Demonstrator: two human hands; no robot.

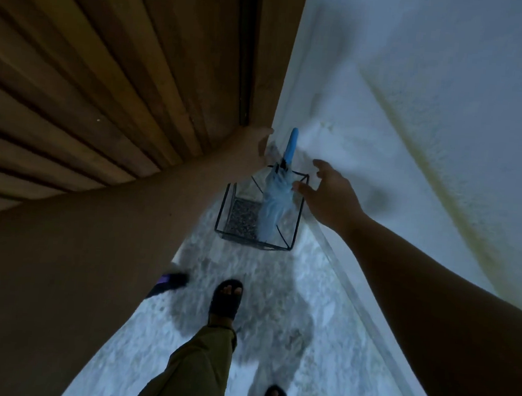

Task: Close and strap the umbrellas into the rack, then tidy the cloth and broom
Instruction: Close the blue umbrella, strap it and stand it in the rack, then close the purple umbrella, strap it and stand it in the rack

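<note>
A folded light-blue umbrella (273,199) with a bright blue handle stands tilted in a black wire rack (298,220) in the corner between a wooden door and a white wall. My left hand (253,148) reaches past the door edge to just left of the handle, fingers loose, holding nothing that I can see. To the right of the canopy hovers my right hand (326,192), fingers spread, thumb close to the fabric but not gripping it. No strap is visible.
The slatted wooden door (113,68) fills the left side. On the right rises a white wall (419,101). My sandalled feet (225,299) stand on a speckled floor. A dark purple object (168,281) lies low by the door, partly hidden by my left arm.
</note>
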